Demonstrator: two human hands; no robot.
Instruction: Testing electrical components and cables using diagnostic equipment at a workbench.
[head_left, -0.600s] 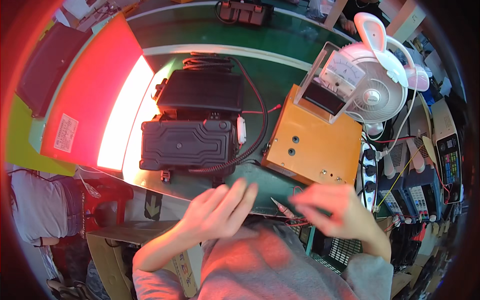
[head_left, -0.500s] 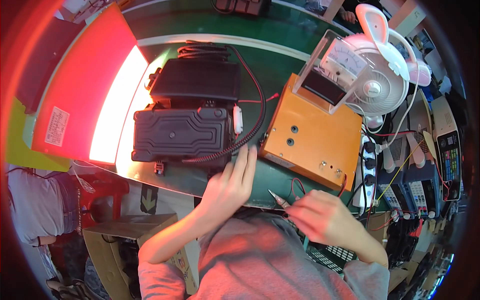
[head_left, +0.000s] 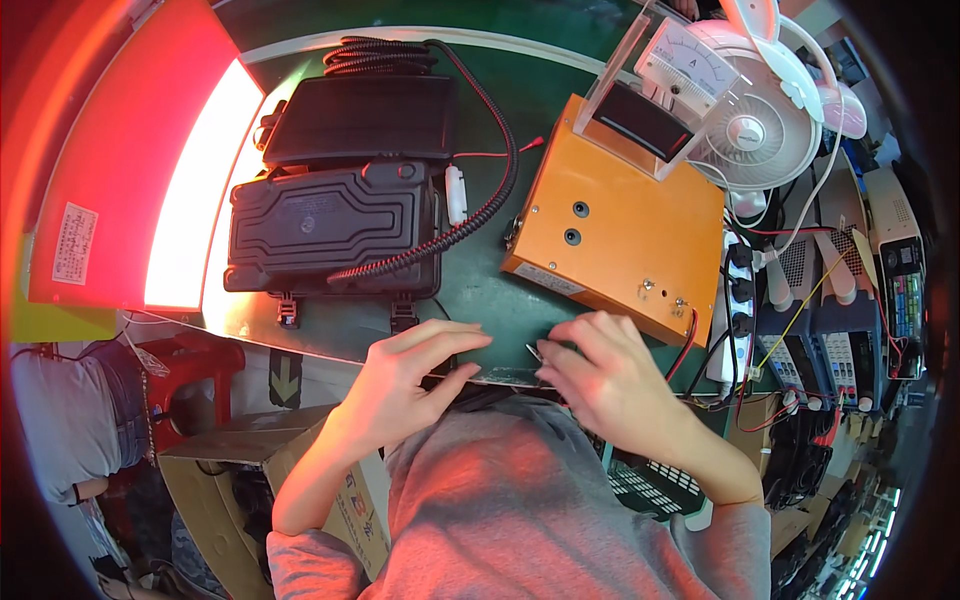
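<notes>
My left hand is at the table's near edge, its thumb and fingers apart with nothing seen between them. Across a short gap, my right hand is closed on a small tool with a pointed metal tip; its body is hidden by the fingers. Beyond my left hand stands a black ribbed plastic case with latches on its near side. A corrugated black cable crosses its right end and loops back to a coil behind a second black case part.
Right of the cases sits an orange metal box carrying an analog meter in a clear housing. A white fan, a power strip and bench instruments stand farther right. A glowing red lamp panel is at left.
My left hand has drawn back from beside the cable and opened. My right hand has moved left and slightly up with the pointed tool. The whole view has shifted a little.
</notes>
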